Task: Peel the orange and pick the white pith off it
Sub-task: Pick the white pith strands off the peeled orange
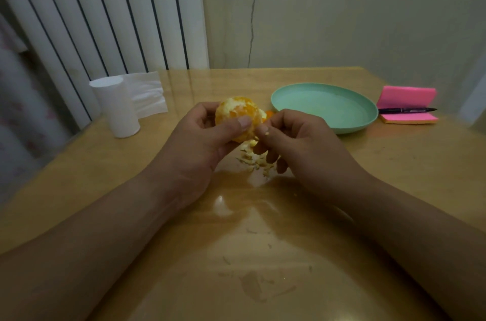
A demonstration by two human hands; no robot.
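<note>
Orange (238, 113) flesh shows bare over most of the fruit, so the job looks to be in its second part: the peel is off on the side that faces the camera, and the pith is being picked away. Under everything lies the glossy wooden table (289, 255), and on its far side sit a green plate (349, 129) with nothing visible in it, a roll of white tissue (118, 107) and a pink pad of sticky notes (406, 98) with a black pen (406, 110) across it. The left hand (194, 141) grips the fruit above the middle of the table, just left of the plate, with the thumb laid over its front and the fingers curled behind. The right hand (297, 141) is closed in a pinch at the fruit's lower right side, thumb and forefinger nipping a small pale bit of pith (266, 133). A sliver of orange peel (269, 113) peeps out behind the fruit. Below the hands a scatter of pale scraps (252, 160) lies on the table. White patches mark the top and the left flank of the fruit, so the next move probably calls for dropping this bit onto the pile, turning the fruit in the left hand to bring a white patch round, and lifting its edge with a fingernail gently enough not to tear the segment skin.
</note>
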